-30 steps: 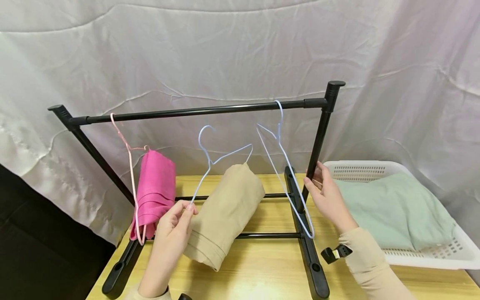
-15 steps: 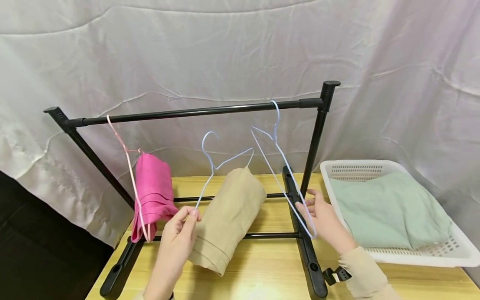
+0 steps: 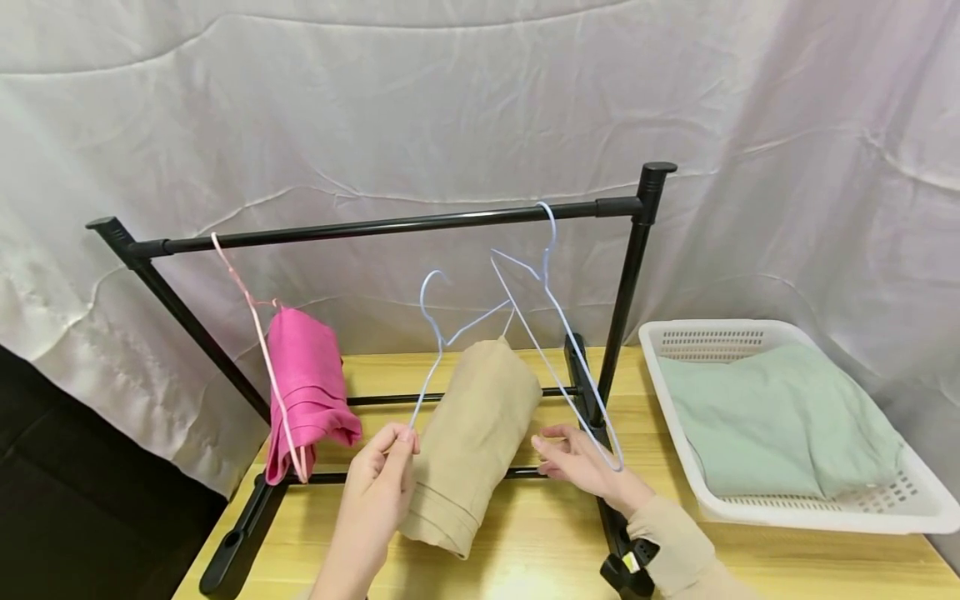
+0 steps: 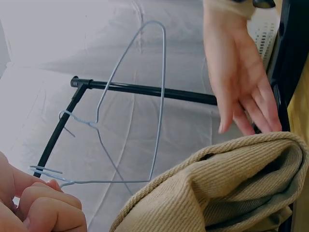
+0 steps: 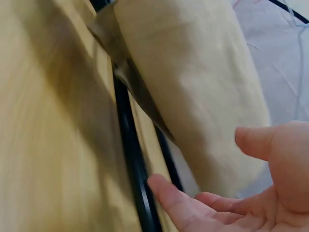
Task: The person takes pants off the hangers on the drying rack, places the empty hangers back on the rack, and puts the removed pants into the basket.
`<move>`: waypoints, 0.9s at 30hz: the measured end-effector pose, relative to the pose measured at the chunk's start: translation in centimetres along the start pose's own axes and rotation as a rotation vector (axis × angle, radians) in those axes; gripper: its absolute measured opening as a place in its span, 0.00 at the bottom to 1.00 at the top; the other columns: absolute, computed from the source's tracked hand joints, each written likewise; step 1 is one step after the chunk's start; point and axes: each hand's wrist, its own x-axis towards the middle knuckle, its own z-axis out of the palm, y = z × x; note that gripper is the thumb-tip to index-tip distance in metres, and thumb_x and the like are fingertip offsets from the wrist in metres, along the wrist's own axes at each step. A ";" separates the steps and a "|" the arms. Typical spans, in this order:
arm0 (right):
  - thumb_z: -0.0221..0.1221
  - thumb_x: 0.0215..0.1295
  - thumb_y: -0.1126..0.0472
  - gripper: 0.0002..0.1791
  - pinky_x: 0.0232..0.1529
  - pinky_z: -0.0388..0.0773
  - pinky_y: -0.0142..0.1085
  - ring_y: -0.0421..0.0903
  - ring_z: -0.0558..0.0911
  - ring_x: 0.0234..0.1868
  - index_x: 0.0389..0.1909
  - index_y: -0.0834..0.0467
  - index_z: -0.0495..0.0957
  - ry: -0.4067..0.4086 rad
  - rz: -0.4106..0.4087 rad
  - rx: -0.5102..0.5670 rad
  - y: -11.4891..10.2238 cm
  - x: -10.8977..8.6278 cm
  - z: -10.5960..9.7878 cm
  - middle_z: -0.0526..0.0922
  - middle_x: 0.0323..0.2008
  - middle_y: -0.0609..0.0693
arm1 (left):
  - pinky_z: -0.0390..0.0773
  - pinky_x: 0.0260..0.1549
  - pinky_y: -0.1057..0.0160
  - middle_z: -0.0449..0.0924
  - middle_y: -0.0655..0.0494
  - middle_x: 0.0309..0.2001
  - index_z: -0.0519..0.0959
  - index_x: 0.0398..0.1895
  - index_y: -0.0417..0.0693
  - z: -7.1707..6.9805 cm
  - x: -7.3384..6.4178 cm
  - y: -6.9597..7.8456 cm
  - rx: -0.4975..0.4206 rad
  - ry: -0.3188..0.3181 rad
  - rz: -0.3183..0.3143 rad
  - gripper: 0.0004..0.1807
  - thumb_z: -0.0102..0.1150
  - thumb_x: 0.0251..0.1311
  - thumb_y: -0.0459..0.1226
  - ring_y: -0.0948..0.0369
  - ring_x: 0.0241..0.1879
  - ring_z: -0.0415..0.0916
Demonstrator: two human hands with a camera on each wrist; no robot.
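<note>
Beige folded cloth (image 3: 472, 442): carried by a pale-blue wire hanger (image 3: 444, 342), over the yellow wood-grain bench (image 3: 525, 550) and inside the black tubular rack (image 3: 390, 225).
Cloth's long axis: runs from one o'clock to seven, hemmed end at seven.
Hanger's direction: its arms spread towards two and seven o'clock; the hook rises to twelve, its tip curling towards three, apart from the rail.
Left hand (image 3: 375, 479): pinches the hanger's near corner between thumb and fingers.
Right hand (image 3: 577, 462): fingers extended, thumb apart, at four o'clock of the cloth; contact cannot be told.
Second pale-blue wire hanger (image 3: 573, 333): hooked on the rail, at two o'clock.
</note>
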 end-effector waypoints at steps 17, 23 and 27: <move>0.56 0.83 0.44 0.44 0.69 0.81 0.43 0.50 0.83 0.60 0.77 0.74 0.52 -0.176 0.141 0.412 -0.1 2.6 2.3 0.77 0.66 0.69 | 0.50 0.10 0.72 0.51 0.64 0.16 0.69 0.38 0.38 1.4 -0.7 0.1 -0.117 -0.055 -0.062 0.16 0.45 0.86 0.40 0.71 0.13 0.49; 0.55 0.84 0.49 0.35 0.58 0.83 0.34 0.45 0.85 0.54 0.73 0.71 0.55 -0.199 0.140 0.587 0.1 3.0 2.5 0.84 0.56 0.56 | 0.49 0.10 0.72 0.51 0.64 0.16 0.69 0.37 0.40 1.3 -0.7 0.0 -0.137 -0.048 -0.086 0.16 0.45 0.86 0.41 0.71 0.13 0.49; 0.54 0.84 0.55 0.23 0.57 0.82 0.34 0.43 0.85 0.53 0.67 0.65 0.63 -0.201 0.129 0.681 0.4 3.1 2.7 0.85 0.51 0.49 | 0.49 0.10 0.71 0.52 0.64 0.17 0.70 0.38 0.41 1.1 -0.5 -0.1 -0.148 -0.038 -0.106 0.15 0.45 0.86 0.40 0.70 0.13 0.49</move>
